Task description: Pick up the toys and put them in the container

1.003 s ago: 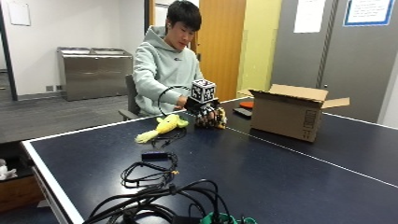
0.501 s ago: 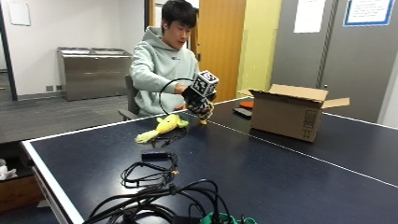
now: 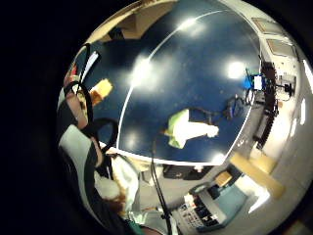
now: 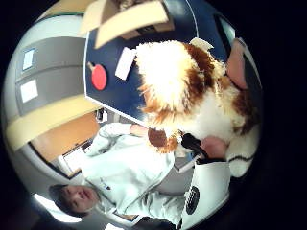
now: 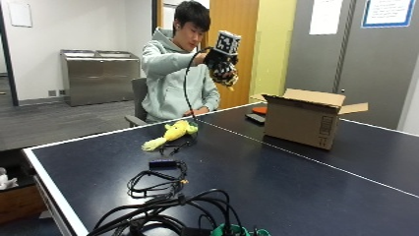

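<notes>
My gloved right hand [image 5: 221, 63] is raised to about head height above the table's far edge, and it grips a brown and white plush toy [image 5: 227, 77]. The plush [image 4: 184, 91] fills the thumb side palm view, with fingers [image 4: 238, 57] curled round it. A yellow plush toy [image 5: 171, 134] lies on the blue table [image 5: 262, 182] near the person; it also shows far below the palm [image 3: 188, 128]. The open cardboard box [image 5: 306, 118] stands on the table to the right of the hand, flaps up.
A red paddle [image 5: 260, 110] and a dark flat thing [image 5: 254, 118] lie behind the box. A small black device with coiled cables [image 5: 159, 176] and a heap of black cables [image 5: 171, 216] lie at the near left. A white line crosses the table.
The hand has lifted the brown and white plush from the table, beside the yellow toy, up to head height. The yellow toy stays where it was.
</notes>
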The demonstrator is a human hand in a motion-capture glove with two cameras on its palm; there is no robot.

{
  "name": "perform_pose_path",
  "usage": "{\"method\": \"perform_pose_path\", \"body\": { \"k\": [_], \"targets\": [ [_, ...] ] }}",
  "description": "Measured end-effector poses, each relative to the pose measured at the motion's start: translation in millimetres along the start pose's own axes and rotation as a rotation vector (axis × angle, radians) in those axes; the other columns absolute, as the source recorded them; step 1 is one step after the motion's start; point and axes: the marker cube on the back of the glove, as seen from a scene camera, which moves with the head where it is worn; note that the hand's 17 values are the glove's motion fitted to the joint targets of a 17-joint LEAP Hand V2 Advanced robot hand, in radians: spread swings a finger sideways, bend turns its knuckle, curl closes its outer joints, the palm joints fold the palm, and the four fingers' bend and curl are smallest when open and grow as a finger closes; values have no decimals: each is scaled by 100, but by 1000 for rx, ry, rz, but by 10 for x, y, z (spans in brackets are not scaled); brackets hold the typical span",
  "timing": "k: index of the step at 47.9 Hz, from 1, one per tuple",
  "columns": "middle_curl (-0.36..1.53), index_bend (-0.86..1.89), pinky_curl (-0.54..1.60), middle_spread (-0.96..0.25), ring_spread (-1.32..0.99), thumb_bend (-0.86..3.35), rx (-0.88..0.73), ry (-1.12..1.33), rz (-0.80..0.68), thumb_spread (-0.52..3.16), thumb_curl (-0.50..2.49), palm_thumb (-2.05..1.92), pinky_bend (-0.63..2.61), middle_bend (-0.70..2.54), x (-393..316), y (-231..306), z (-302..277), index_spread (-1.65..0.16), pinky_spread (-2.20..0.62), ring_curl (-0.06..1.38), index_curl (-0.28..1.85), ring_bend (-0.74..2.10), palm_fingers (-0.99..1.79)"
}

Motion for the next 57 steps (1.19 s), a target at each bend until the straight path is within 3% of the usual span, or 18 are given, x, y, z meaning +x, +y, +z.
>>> {"method": "perform_pose_path", "body": {
  "k": [2, 7, 14, 24, 31, 38, 44, 47, 48, 51, 57],
  "targets": [
    [73, 56, 49, -29, -38, 20, 34, -61, 120, 44, 87, 69, 109, 84, -197, -105, -168, -31, -40, 60, 23, 117, 102],
    [77, 58, 50, -30, -38, 20, 116, -97, 141, 39, 91, 69, 111, 85, -339, -382, -524, -32, -39, 62, 25, 119, 100],
    [82, 59, 52, -30, -38, 19, 228, -19, -147, 34, 95, 69, 115, 85, -388, -815, -832, -32, -39, 63, 28, 121, 96],
    [89, 55, 55, -32, -39, 18, 307, -142, 209, 31, 101, 68, 123, 82, -332, -1691, -1045, -35, -39, 66, 31, 124, 84],
    [94, 52, 56, -34, -39, 17, 348, -277, 256, 32, 104, 67, 128, 81, -225, -2145, -1019, -36, -38, 67, 33, 125, 77],
    [98, 45, 57, -35, -40, 15, 410, -198, 291, 35, 107, 66, 135, 79, -390, -2447, -861, -36, -38, 68, 35, 127, 70],
    [96, 20, 58, -34, -39, 8, 356, -36, 92, 57, 103, 54, 145, 64, -342, -2485, -666, -32, -38, 68, 32, 131, 46],
    [89, 21, 59, -27, -32, -4, 355, -137, 228, 77, 92, 34, 134, 44, -364, -2517, -700, -29, -28, 66, 36, 111, -22],
    [86, 22, 59, -25, -28, -7, 363, -148, 228, 81, 89, 28, 133, 40, -341, -2502, -710, -28, -23, 64, 36, 99, -33],
    [79, 20, 52, -18, -21, -8, 396, -137, 182, 90, 81, 19, 126, 27, -399, -2406, -740, -27, -15, 56, 33, 76, -37],
    [69, 14, 44, -10, -12, -5, 453, -128, 296, 104, 70, 10, 113, 15, -119, -2072, -906, -26, -5, 43, 32, 50, -31]
  ]
}}
